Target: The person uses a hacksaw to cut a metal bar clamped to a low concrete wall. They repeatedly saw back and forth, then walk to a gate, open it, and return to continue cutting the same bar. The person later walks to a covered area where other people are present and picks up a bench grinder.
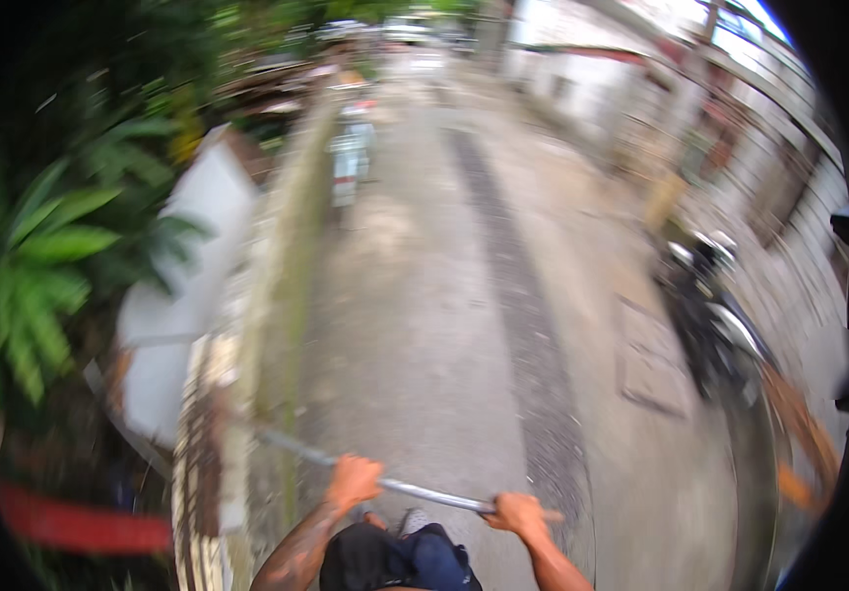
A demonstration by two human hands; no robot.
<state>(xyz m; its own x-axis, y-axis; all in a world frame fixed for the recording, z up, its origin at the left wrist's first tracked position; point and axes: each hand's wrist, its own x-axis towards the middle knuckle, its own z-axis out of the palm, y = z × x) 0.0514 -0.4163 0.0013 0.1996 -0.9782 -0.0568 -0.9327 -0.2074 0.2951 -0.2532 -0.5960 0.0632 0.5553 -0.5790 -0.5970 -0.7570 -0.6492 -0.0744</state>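
Observation:
A long grey metal pipe [424, 492] lies crosswise low in the view, its far-left end reaching toward the low wall. My left hand [353, 483] is closed around it left of my body. My right hand [518, 514] grips it farther right, near that end. Below the pipe show my dark shorts [395, 557] and part of a light shoe [415, 520].
A concrete lane [405, 295] runs ahead. A low mossy wall [292, 207], a white panel [183, 286] and plants [35, 256] line the left. A blurred light-blue object [351, 148] stands farther up. A parked black motorbike [700, 325] and white building walls [582, 89] line the right.

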